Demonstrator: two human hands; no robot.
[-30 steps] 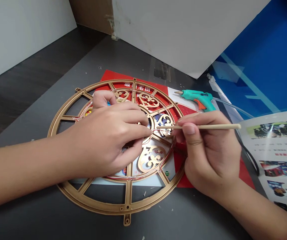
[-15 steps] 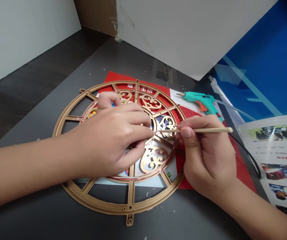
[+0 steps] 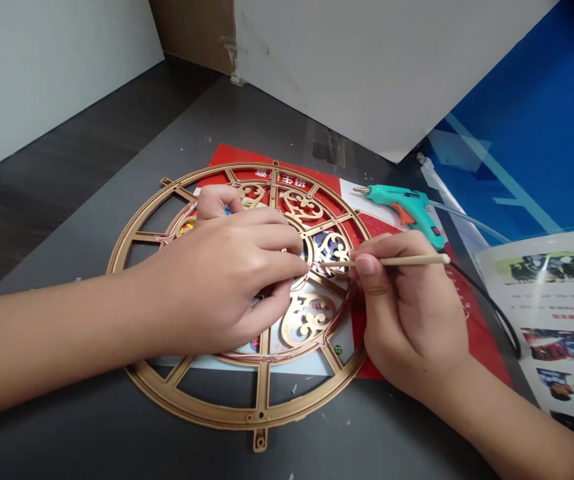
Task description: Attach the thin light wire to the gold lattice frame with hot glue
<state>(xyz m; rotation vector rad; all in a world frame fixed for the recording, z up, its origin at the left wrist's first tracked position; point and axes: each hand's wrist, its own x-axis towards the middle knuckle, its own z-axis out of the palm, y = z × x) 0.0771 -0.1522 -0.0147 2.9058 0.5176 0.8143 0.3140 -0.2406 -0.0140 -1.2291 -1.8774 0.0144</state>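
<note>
A round gold filigree frame [image 3: 217, 411] with spokes and scrollwork panels lies flat on red and white printed paper [image 3: 477, 343]. My left hand [image 3: 221, 280] rests across the frame, its thumb and fingertips closing on the central ring. A thin red-edged strip follows the frame's inner curves. My right hand [image 3: 407, 313] pinches a thin wooden stick [image 3: 391, 262], whose tip is right by my left fingertips. My hands hide the frame's middle, so I cannot tell exactly what the tip touches.
A teal hot glue gun [image 3: 399, 200] lies beyond my right hand, with a black cable [image 3: 491, 310] trailing from it. A printed photo sheet [image 3: 549, 327] is at the right. White panels [image 3: 367, 60] and a blue board [image 3: 527, 120] stand behind the grey table [image 3: 367, 433].
My right hand has shifted left, and the stick's far end now sits further left and slightly lower. My left hand stays on the frame. The whole view has moved slightly.
</note>
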